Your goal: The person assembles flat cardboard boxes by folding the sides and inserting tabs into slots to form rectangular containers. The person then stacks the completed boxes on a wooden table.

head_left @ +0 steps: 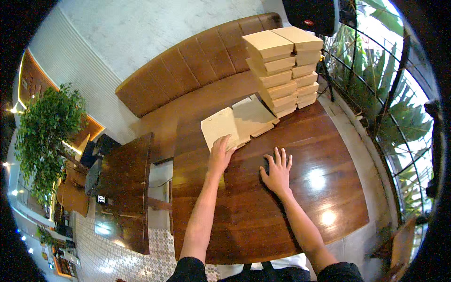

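Observation:
An unfolded brown cardboard box (221,126) lies on the dark wooden table, its flaps spread and its far right part in shadow. At its near left edge, my left hand (220,154) has its fingers closed over the cardboard, with the thumb close to the rim. My right hand (278,173) is spread over the bare wood to the right of the box, holding nothing. Just behind the sheet rise two tall side-by-side stacks of folded cardboard boxes (271,70), reaching the table's far right corner.
The glossy table (300,202) stretches under both arms. A padded brown bench (197,56) runs along the far wall. To the left stand a second table (123,197) and a leafy plant (47,127). A metal grille (376,103) with plants behind it borders the right side.

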`<state>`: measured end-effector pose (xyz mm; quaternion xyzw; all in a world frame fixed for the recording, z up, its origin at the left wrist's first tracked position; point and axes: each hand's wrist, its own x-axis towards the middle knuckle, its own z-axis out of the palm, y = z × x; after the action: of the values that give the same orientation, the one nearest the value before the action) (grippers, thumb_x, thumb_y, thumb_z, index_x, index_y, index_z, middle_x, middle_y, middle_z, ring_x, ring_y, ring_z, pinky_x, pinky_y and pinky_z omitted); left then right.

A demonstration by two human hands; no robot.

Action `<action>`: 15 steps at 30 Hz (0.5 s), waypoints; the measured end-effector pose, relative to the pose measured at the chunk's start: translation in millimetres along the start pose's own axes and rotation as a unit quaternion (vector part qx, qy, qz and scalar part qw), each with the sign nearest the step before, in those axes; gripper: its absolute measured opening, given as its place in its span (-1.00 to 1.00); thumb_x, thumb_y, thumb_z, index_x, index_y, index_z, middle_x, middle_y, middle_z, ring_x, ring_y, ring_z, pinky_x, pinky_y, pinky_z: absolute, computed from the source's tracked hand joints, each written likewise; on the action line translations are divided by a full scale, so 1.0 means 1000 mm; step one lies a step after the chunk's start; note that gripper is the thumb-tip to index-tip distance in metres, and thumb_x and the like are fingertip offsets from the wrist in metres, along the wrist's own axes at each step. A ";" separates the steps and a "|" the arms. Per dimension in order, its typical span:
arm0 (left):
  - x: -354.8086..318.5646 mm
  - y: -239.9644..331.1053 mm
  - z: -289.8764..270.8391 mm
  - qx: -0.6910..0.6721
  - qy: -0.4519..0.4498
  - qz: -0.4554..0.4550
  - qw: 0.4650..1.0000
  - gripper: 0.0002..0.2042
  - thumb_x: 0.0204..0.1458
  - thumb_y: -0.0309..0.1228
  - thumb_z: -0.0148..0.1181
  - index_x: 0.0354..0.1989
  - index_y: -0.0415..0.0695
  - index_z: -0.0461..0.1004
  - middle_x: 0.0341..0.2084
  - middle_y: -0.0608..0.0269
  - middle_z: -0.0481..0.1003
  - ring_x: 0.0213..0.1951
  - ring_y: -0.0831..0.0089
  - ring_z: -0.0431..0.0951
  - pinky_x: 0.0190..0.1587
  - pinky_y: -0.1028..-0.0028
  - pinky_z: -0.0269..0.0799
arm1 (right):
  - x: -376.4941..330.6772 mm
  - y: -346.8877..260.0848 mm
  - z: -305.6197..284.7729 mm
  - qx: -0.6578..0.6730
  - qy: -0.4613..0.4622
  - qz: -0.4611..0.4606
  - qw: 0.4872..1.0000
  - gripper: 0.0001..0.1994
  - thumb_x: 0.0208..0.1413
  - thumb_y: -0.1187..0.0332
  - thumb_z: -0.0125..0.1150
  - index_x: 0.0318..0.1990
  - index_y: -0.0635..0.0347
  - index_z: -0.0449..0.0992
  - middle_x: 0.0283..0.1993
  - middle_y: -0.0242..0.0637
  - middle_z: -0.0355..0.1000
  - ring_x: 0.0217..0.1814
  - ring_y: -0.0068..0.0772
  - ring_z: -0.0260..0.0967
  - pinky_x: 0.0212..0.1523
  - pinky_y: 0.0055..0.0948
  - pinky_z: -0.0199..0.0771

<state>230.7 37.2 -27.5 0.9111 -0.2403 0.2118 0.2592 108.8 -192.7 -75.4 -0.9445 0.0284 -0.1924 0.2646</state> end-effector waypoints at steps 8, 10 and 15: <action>0.042 -0.037 0.006 -0.039 -0.249 -0.041 0.967 -0.55 0.02 -0.25 0.53 0.08 -0.13 0.66 0.02 0.07 0.62 0.06 0.13 0.60 0.16 0.22 0.49 | 0.000 -0.003 -0.005 0.018 0.014 0.005 1.000 -0.49 0.18 0.08 0.33 0.24 0.04 0.49 0.57 0.11 0.09 0.70 0.25 -0.22 0.62 0.37 -0.45; 0.046 -0.042 0.004 -0.073 -0.252 -0.058 0.963 -0.59 -0.03 -0.28 0.57 0.01 -0.13 0.71 -0.05 0.07 0.65 -0.04 0.15 0.65 0.08 0.24 0.54 | 0.000 -0.002 -0.005 0.020 0.014 0.004 1.000 -0.49 0.21 0.05 0.33 0.24 0.05 0.49 0.57 0.11 0.09 0.70 0.24 -0.23 0.62 0.36 -0.46; 0.053 -0.046 -0.007 -0.109 -0.262 -0.152 0.947 -0.69 0.10 -0.31 0.47 0.00 -0.12 0.71 -0.06 0.03 0.69 -0.06 0.22 0.68 0.02 0.26 0.56 | 0.001 -0.004 -0.007 0.034 0.017 0.013 0.999 -0.48 0.21 0.02 0.32 0.24 0.06 0.49 0.57 0.10 0.10 0.70 0.22 -0.23 0.62 0.36 -0.46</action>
<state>296.4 58.2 -12.5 0.9264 -0.1801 -0.1037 0.3141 106.7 -192.7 -67.5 -0.9310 0.0389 -0.2060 0.2987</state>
